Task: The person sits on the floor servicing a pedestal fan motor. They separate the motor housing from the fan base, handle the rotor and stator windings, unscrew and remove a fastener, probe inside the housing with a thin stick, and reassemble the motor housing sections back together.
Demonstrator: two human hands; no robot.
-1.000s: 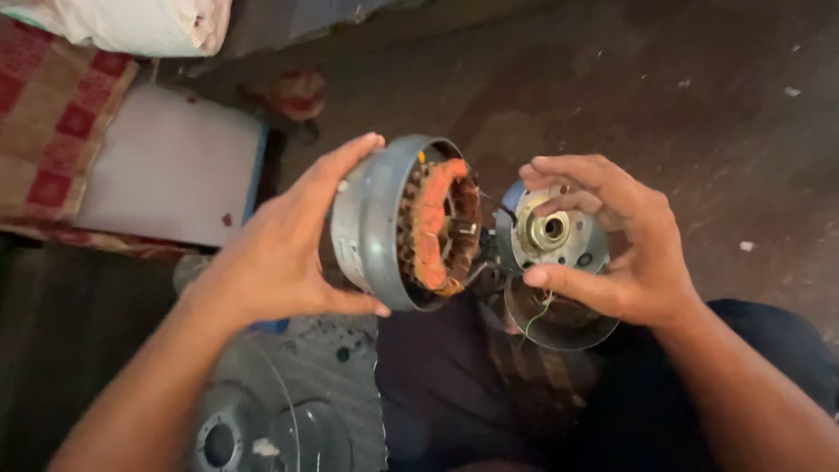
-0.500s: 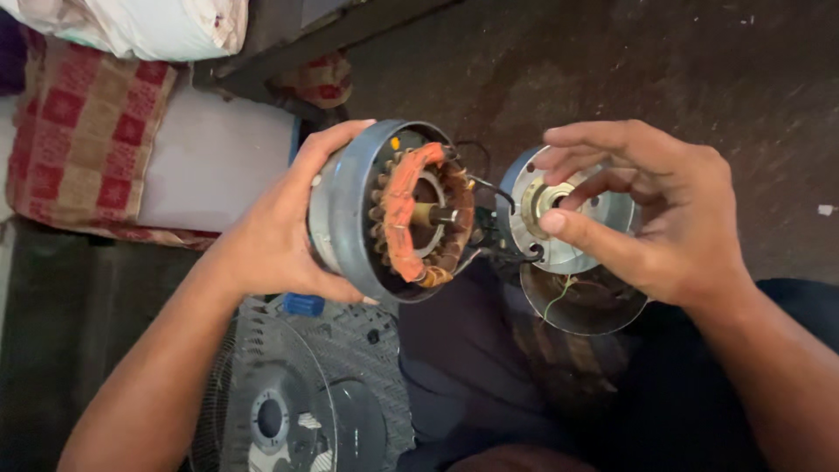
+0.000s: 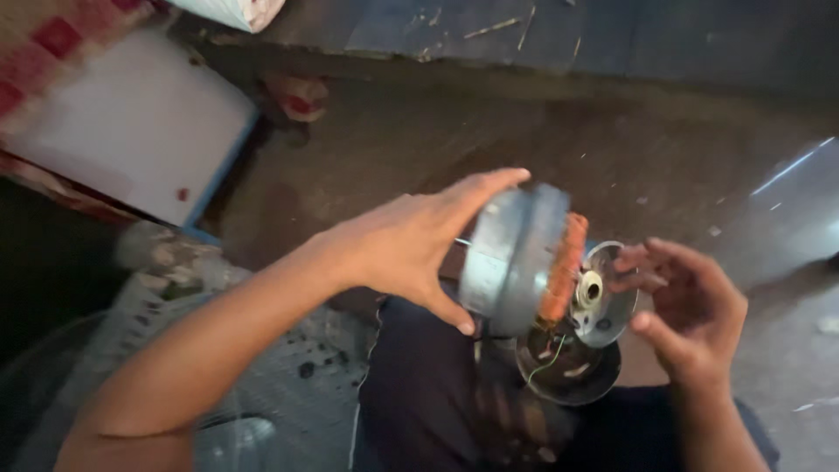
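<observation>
My left hand (image 3: 411, 245) grips a grey metal motor housing (image 3: 511, 258) from its closed back. Orange copper windings (image 3: 564, 267) show at the housing's open side, which faces right. My right hand (image 3: 690, 310) holds a round silver end cover (image 3: 603, 293) with a centre bearing, close against the windings. Thin wires (image 3: 546, 358) hang from the motor down to a dark round part (image 3: 568, 367) that lies below on my lap. The picture is blurred by motion.
A white fan guard grille (image 3: 262, 393) lies at the lower left beside my dark trouser leg (image 3: 428, 393). A white flat box (image 3: 131, 122) and red checked cloth (image 3: 52, 35) sit at the upper left. The floor (image 3: 489, 114) is dusty concrete.
The view has swung, so the hands now sit lower and to the right. The motor has turned, its open winding side now facing right, edge-on. The end cover is closer to the windings.
</observation>
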